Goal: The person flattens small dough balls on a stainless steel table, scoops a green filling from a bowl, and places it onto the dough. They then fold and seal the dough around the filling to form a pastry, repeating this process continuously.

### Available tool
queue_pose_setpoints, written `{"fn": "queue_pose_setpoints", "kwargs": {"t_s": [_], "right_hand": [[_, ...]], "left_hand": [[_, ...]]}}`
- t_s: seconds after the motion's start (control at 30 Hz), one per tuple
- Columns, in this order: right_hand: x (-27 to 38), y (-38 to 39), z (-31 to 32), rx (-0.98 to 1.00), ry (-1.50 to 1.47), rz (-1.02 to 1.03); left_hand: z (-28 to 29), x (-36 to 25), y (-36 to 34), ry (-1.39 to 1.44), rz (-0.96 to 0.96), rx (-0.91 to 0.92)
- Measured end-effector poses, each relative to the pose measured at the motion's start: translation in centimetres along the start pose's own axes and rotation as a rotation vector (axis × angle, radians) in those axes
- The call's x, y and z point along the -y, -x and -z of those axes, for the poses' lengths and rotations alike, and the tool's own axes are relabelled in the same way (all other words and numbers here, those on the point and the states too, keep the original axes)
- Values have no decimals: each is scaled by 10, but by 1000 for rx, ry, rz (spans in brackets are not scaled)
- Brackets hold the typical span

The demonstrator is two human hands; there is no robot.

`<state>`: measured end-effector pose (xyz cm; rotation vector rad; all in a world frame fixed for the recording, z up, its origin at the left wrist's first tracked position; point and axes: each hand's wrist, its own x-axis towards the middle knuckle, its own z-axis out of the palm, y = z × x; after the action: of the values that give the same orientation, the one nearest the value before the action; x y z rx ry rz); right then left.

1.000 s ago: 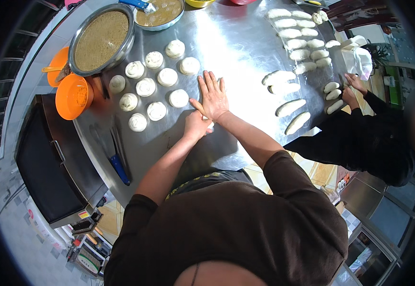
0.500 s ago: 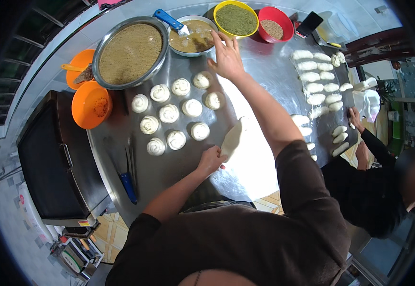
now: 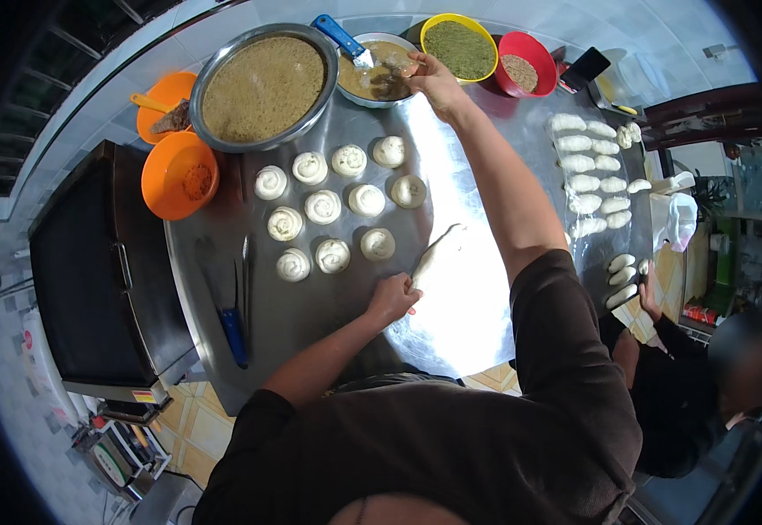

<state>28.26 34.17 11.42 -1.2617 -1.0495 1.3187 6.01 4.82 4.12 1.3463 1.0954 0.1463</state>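
Observation:
My left hand (image 3: 391,297) is closed on the near end of a flattened strip of dough (image 3: 436,253), which lies on the steel table and partly fades into bright glare. My right hand (image 3: 438,89) is at the right rim of a white bowl (image 3: 387,102) of brownish, oily mixture, with its fingers pinched together. Whatever is between those fingers is too small to make out. In the same bowl rests a blue-handled scraper (image 3: 339,37). Left of the strip, several coiled dough rounds (image 3: 322,206) sit in rows.
A big steel bowl (image 3: 332,96) of tan mixture stands left of the white bowl; yellow (image 3: 493,54) and red (image 3: 503,77) bowls stand right. Two orange bowls and a blue-handled knife (image 3: 234,337) lie left. At right, a co-worker's hand (image 3: 649,293) is beside dough pieces (image 3: 584,183).
My right hand's spread fingers have drawn together at the bowl. My left hand still grips the strip. The whole view has shifted slightly, and the co-worker has leaned back from the table.

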Motion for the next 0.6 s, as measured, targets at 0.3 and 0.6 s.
{"fn": "queue_pose_setpoints", "kwargs": {"t_s": [0.3,0.6], "right_hand": [[-34,237,16,-114,555,-100],[-106,365,-65,-259,1304,88]], "left_hand": [[-8,20,-8,-1,-42,1],[-11,19,-7,17,-39,-8]]}}
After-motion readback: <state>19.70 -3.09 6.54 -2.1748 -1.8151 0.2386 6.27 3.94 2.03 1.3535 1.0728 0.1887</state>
